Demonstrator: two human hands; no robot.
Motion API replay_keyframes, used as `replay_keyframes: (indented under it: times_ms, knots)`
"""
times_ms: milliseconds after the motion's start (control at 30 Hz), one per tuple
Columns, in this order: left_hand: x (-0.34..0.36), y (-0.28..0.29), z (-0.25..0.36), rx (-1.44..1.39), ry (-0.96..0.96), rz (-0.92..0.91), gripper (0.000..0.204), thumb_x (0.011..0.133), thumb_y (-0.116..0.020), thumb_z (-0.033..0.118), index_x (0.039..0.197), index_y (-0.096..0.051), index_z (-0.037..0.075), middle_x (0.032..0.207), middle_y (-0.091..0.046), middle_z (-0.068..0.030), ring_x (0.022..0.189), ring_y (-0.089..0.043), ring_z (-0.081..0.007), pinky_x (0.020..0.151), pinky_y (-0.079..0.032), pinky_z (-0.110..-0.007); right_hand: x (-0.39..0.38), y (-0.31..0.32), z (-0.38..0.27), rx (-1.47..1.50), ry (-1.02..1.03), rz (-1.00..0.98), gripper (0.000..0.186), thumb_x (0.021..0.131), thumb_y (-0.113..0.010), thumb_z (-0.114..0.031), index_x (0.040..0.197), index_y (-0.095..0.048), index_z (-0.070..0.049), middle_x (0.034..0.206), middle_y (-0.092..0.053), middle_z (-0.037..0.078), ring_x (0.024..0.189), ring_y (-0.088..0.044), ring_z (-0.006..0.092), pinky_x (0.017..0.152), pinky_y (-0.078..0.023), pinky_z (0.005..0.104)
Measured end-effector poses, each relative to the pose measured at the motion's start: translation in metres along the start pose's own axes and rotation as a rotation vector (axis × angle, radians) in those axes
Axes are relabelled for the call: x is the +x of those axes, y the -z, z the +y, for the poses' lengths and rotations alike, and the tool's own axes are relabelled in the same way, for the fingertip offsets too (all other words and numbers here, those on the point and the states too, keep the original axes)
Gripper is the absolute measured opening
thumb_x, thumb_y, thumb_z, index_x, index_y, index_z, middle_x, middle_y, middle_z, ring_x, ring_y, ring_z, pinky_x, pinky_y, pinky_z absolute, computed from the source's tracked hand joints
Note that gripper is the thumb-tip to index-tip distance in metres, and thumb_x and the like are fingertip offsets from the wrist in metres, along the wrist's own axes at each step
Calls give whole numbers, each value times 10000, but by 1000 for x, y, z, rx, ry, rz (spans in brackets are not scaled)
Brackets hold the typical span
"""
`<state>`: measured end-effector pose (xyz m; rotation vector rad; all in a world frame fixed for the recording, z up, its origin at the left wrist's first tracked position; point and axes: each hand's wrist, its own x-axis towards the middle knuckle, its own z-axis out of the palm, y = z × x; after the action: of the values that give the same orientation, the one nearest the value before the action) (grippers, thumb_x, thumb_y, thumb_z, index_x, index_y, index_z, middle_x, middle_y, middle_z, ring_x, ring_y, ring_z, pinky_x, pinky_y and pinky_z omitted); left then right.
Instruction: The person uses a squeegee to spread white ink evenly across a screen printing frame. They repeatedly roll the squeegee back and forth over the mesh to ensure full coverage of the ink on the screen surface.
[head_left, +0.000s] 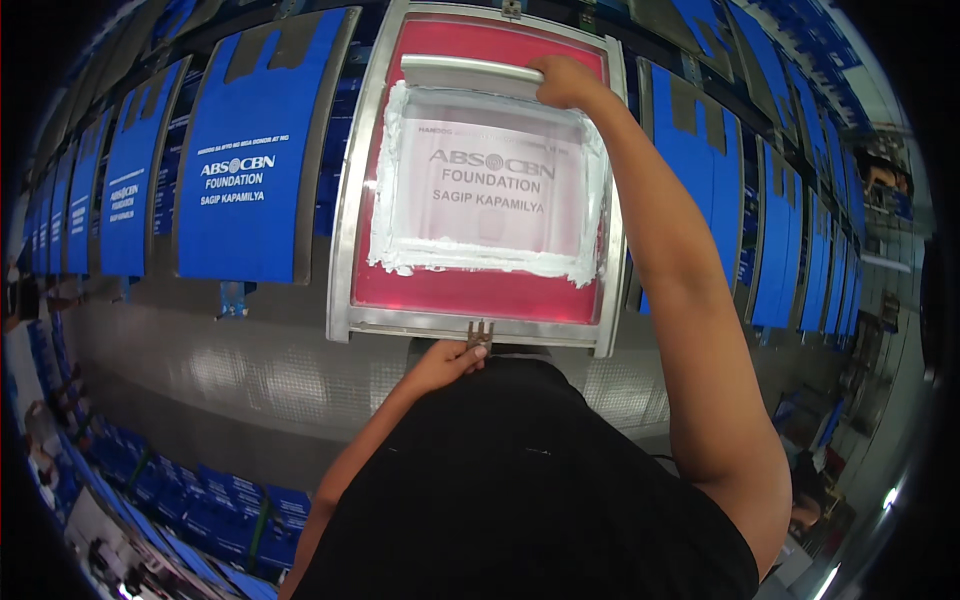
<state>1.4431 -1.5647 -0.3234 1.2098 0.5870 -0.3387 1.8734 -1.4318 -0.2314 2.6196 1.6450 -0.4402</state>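
Observation:
In front of me lies a screen-printing frame [450, 331] with silver metal sides and red mesh [440, 289]. White ink [480, 256] is smeared in a ragged border around the pale middle, where printed lettering shows through. My right hand [568, 82] is closed around the right end of a long squeegee [470, 76], which lies across the far part of the mesh beyond the ink. Down at the near edge, my left hand [447, 366] pinches a small pronged metal bracket [481, 334] on the frame; its fingertips are partly hidden.
Blue printed fabric panels on flat boards stand in rows to the left [245, 150] and right [700, 170] of the frame. A grey floor [240, 370] stretches behind. More blue panels [230, 500] line the lower left. People are partly visible at the right edge.

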Motion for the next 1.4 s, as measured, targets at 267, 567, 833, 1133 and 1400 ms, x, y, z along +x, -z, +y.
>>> replay_keyframes:
  times_ms: [267, 567, 833, 1133, 1400]
  knots:
    - [-6, -10, 15, -66, 23, -6, 433, 974, -533, 386, 766, -653, 25, 610, -542, 12, 578, -490, -74, 553, -404, -238, -186, -36, -80, 19, 6, -30, 482, 634, -608, -14, 1094, -664, -148, 938, -673, 129, 915, -636, 326, 799, -498, 437]
    - [10, -16, 2, 385, 175, 215, 547, 908, -554, 510, 716, -681, 14, 637, -635, -124, 646, -629, -208, 646, -482, -342, -279, -66, -84, 65, 93, 179, 347, 679, -654, -48, 1021, -616, -87, 949, -636, 59, 939, -577, 259, 936, -368, 497]
    - [-3, -15, 23, 641, 245, 332, 498, 896, -567, 494, 787, -705, 29, 711, -663, -147, 694, -640, -288, 678, -485, -388, -257, -88, 38, 671, 1, 105, 390, 667, -804, -267, 988, -690, -79, 964, -679, 109, 968, -627, 276, 912, -454, 420]
    - [23, 172, 44, 482, -268, 1097, 485, 974, -528, 372, 1259, -568, -18, 1176, -638, -161, 1060, -593, -223, 930, -437, -317, -200, -110, 54, 1123, -232, 91, 439, 640, -828, -344, 891, -707, -4, 819, -688, 101, 762, -618, 178, 712, -473, 309]
    - [10, 84, 73, 193, -299, 1003, 506, 1003, -486, 323, 1351, -466, -44, 1315, -543, -173, 1188, -506, -214, 1016, -379, -318, -274, -69, 122, 1184, -399, 91, 529, 626, -848, -293, 1018, -690, 26, 864, -685, 95, 813, -619, 184, 753, -481, 313]
